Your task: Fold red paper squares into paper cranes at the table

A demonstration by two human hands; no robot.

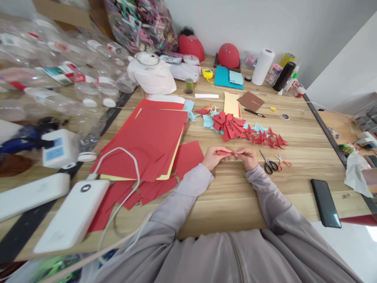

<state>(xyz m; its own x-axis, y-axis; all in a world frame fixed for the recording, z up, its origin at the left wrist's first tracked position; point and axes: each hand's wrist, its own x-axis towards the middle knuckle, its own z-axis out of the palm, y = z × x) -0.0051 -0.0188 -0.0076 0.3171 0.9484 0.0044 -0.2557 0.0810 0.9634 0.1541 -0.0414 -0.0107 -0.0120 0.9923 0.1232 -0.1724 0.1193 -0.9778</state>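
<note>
Between my two hands is a small folded piece of red paper (pixel 224 152), held just above the wooden table. My left hand (pixel 212 157) pinches its left part, and my right hand (pixel 247 156) pinches the right end. Just beyond them lies a pile of folded red paper pieces (pixel 229 126), with pointed red paper shapes (pixel 265 137) running to the right. Light blue folded pieces (pixel 209 121) show among them. Black-handled scissors (pixel 269 164) and orange-handled scissors (pixel 282 162) rest right of my right hand. A stack of red paper sheets (pixel 150 137) lies to the left.
White power banks (pixel 73 216) with a cable (pixel 134 157) lie at the left front. Many plastic bottles (pixel 59 98) crowd the left side. A black phone (pixel 325 202) sits near the right edge. A yellow tape measure (pixel 207 73) and white cylinder (pixel 263 67) stand at the back.
</note>
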